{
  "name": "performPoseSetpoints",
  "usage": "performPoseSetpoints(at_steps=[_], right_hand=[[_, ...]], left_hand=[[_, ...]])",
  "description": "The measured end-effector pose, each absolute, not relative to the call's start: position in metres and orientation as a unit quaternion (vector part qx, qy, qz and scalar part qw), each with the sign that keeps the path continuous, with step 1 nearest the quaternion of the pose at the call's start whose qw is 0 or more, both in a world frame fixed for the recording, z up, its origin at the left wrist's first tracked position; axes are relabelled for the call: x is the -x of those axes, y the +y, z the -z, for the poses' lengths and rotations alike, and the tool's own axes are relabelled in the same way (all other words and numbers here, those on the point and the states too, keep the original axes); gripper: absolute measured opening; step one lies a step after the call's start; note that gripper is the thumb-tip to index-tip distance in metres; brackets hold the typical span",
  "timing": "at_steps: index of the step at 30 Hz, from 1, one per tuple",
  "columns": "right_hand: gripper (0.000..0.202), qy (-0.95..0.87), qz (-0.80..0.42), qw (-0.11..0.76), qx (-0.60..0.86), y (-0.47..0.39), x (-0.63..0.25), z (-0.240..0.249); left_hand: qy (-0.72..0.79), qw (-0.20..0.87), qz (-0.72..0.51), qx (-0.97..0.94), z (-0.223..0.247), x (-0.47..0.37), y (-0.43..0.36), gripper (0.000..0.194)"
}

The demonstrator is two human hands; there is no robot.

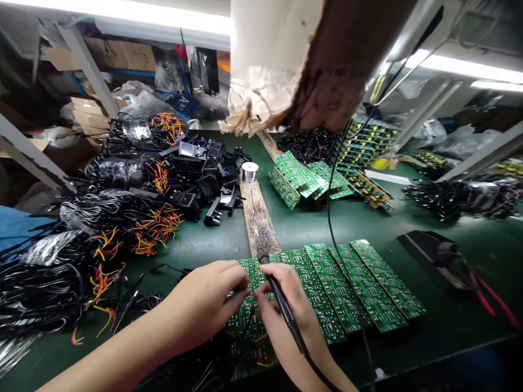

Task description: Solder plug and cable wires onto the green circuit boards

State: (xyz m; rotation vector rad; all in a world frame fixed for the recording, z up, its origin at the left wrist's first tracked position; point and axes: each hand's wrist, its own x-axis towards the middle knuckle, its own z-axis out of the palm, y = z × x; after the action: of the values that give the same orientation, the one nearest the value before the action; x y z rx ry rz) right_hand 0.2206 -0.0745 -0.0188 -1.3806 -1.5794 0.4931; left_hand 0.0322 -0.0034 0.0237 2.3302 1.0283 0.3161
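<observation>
My right hand is closed round a soldering iron, whose tip end points away from me at the near end of a wooden strip. Its thumb and a finger also come together close to my left fingertips. Over the left part of a row of green circuit boards, my left hand is pinched; whatever lies between those fingers is too small to make out. Dark wires pass beneath both hands. A spool of solder wire stands at the strip's far end.
Bundled black cables with red and yellow ends fill the left side, beside black plug adapters. More boards lie behind. Red-handled pliers rest by a black holder at right. Torn cardboard hangs overhead.
</observation>
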Motion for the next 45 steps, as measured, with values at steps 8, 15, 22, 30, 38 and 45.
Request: performPoseSetpoints(at_steps=[8, 15, 22, 30, 38, 45], right_hand=[[0.023, -0.623, -0.15, 0.454, 0.619, -0.082, -0.262, 0.006], [0.02, -0.593, -0.212, 0.438, 0.642, -0.112, -0.297, -0.002], [0.018, -0.568, -0.306, 0.437, 0.626, -0.11, -0.299, 0.006], [0.023, -0.538, -0.335, 0.45, 0.629, -0.103, -0.294, 0.004], [0.023, -0.549, -0.339, 0.429, 0.632, -0.105, -0.294, 0.004], [0.021, -0.569, -0.313, 0.422, 0.633, -0.103, -0.293, 0.004]], left_hand=[[0.462, 0.193, -0.093, -0.86, 0.005, -0.067, 0.012, 0.021], [0.498, 0.19, -0.1, -0.84, 0.017, -0.073, 0.009, 0.02], [0.505, 0.163, -0.089, -0.843, 0.02, -0.074, 0.008, 0.017], [0.509, 0.152, -0.085, -0.843, 0.021, -0.075, 0.006, 0.017], [0.513, 0.151, -0.075, -0.842, 0.018, -0.076, 0.006, 0.017], [0.515, 0.142, -0.066, -0.843, 0.018, -0.076, 0.005, 0.018]])
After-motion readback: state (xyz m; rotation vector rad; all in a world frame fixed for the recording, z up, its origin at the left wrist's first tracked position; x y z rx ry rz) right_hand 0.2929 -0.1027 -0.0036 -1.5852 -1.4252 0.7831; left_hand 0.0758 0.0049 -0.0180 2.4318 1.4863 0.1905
